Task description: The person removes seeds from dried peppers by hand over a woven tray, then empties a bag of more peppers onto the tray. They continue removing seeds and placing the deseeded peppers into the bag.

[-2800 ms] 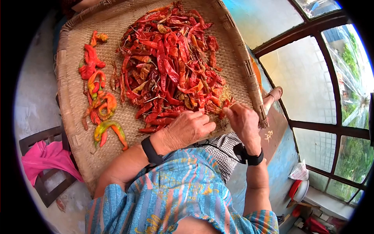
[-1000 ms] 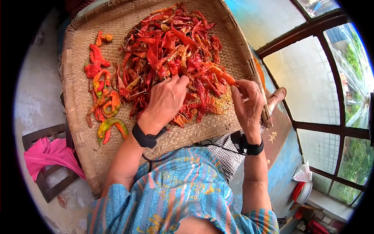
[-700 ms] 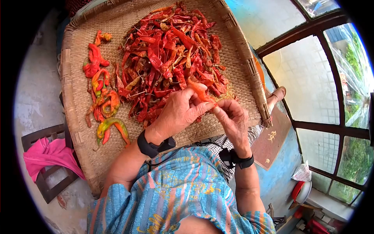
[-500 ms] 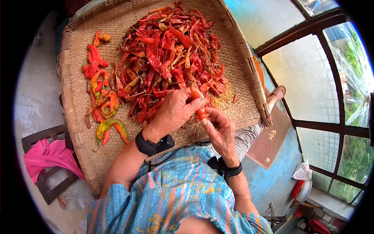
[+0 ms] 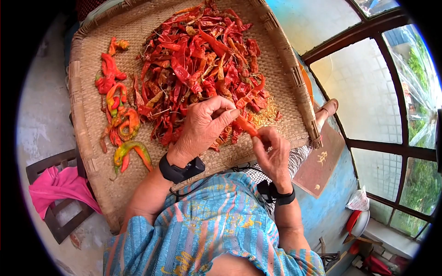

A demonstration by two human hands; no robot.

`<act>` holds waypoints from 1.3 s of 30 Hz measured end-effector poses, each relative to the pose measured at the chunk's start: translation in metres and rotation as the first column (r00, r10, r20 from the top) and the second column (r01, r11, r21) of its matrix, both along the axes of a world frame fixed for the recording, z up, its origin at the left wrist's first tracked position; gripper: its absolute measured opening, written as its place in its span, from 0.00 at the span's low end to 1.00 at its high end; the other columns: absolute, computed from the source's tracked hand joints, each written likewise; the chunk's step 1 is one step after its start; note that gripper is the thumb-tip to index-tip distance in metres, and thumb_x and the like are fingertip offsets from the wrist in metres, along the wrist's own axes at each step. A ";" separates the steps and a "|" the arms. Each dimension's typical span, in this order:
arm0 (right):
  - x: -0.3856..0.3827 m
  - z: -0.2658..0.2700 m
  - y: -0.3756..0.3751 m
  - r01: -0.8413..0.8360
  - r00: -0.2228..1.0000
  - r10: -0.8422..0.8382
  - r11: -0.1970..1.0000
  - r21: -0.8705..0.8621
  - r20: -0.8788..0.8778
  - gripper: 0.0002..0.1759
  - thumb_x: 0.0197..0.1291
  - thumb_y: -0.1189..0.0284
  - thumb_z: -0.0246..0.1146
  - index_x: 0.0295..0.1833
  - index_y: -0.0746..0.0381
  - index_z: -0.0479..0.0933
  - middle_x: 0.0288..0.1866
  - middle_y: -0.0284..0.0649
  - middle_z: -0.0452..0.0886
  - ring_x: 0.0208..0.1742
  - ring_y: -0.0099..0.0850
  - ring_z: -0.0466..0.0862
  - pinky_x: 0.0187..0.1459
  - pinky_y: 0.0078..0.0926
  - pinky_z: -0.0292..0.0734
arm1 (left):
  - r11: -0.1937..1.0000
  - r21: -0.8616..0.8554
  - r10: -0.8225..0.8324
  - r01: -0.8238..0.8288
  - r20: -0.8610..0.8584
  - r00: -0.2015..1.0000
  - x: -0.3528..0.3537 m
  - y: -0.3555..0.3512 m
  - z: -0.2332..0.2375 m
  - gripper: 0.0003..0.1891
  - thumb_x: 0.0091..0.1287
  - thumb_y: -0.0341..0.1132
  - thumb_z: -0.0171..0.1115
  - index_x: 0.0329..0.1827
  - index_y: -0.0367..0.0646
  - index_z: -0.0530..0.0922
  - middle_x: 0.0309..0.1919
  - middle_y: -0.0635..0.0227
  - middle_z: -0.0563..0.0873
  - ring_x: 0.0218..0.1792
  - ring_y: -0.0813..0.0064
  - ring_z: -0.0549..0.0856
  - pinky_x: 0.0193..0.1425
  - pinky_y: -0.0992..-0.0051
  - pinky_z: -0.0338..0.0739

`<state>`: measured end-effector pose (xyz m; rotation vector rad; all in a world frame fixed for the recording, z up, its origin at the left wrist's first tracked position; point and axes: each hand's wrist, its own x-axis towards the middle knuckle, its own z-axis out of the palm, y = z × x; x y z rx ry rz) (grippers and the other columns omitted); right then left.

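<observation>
Wicker tray [image 5: 271, 50] holds heaped chillies [image 5: 184, 64] and seeds [image 5: 266, 116]; left grip [image 5: 202, 123] and right grip [image 5: 275, 155] pinch one orange-red chilli [image 5: 247, 126].

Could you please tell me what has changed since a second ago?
The right hand has drawn an orange-red pepper off the pile toward the body; the left hand has left the pile and grips its other end. The twisted peppers along the tray's left side stayed put.

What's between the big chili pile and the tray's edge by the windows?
Yellow seeds and a small red scrap near the lower end; farther up, just the woven tray, bare. The head view shows this.
</observation>
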<state>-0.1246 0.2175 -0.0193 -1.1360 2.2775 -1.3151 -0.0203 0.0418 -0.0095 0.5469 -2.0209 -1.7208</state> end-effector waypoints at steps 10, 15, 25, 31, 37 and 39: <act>-0.139 0.011 0.019 0.381 0.685 -0.298 0.924 -0.022 -0.665 0.08 0.59 0.76 0.67 0.44 0.63 0.80 0.36 0.41 0.83 0.35 0.36 0.83 0.38 0.32 0.78 | 0.972 -0.220 -0.081 0.085 0.029 0.996 -0.001 0.005 -0.004 0.05 0.67 0.30 0.64 0.37 0.38 0.78 0.28 0.69 0.82 0.28 0.80 0.80 0.34 0.75 0.75; -0.080 0.013 -0.004 -0.060 0.846 0.169 0.973 0.224 -0.506 0.14 0.57 0.70 0.69 0.48 0.60 0.81 0.40 0.42 0.81 0.44 0.42 0.81 0.42 0.37 0.79 | 0.946 -0.296 -0.119 0.130 0.054 0.991 -0.005 0.012 -0.013 0.04 0.66 0.26 0.64 0.36 0.37 0.77 0.28 0.64 0.82 0.29 0.73 0.82 0.35 0.72 0.76; -0.031 -0.008 -0.010 -0.155 0.926 0.208 0.970 0.187 -0.316 0.07 0.53 0.78 0.68 0.38 0.62 0.78 0.33 0.43 0.77 0.38 0.44 0.80 0.36 0.39 0.77 | 0.930 -0.343 -0.119 0.134 0.063 0.991 -0.005 0.015 -0.013 0.07 0.65 0.25 0.65 0.44 0.38 0.77 0.31 0.64 0.82 0.30 0.72 0.82 0.34 0.72 0.77; -0.069 0.019 -0.002 0.044 0.983 -0.053 0.997 -0.056 -0.173 0.03 0.60 0.78 0.69 0.38 0.63 0.81 0.25 0.35 0.82 0.24 0.22 0.80 0.37 0.20 0.73 | 0.944 -0.299 -0.116 0.138 0.093 0.989 -0.005 0.012 -0.015 0.05 0.67 0.27 0.63 0.42 0.38 0.76 0.34 0.56 0.84 0.35 0.58 0.87 0.38 0.64 0.80; -0.144 0.025 -0.005 0.273 0.728 -0.236 0.961 -0.042 -0.644 0.07 0.66 0.75 0.65 0.47 0.65 0.81 0.32 0.36 0.85 0.29 0.20 0.80 0.33 0.19 0.74 | 0.926 -0.350 -0.117 0.144 0.097 0.988 -0.004 0.011 -0.021 0.05 0.66 0.26 0.63 0.42 0.37 0.78 0.32 0.63 0.83 0.31 0.70 0.83 0.35 0.70 0.78; -0.126 0.031 -0.019 0.308 0.726 -0.228 0.951 0.010 -0.649 0.10 0.65 0.71 0.65 0.49 0.62 0.80 0.39 0.41 0.85 0.32 0.27 0.85 0.40 0.27 0.75 | 0.920 -0.333 -0.158 0.206 0.166 0.974 -0.004 0.011 -0.018 0.04 0.65 0.25 0.63 0.41 0.36 0.78 0.32 0.62 0.83 0.32 0.69 0.84 0.36 0.70 0.78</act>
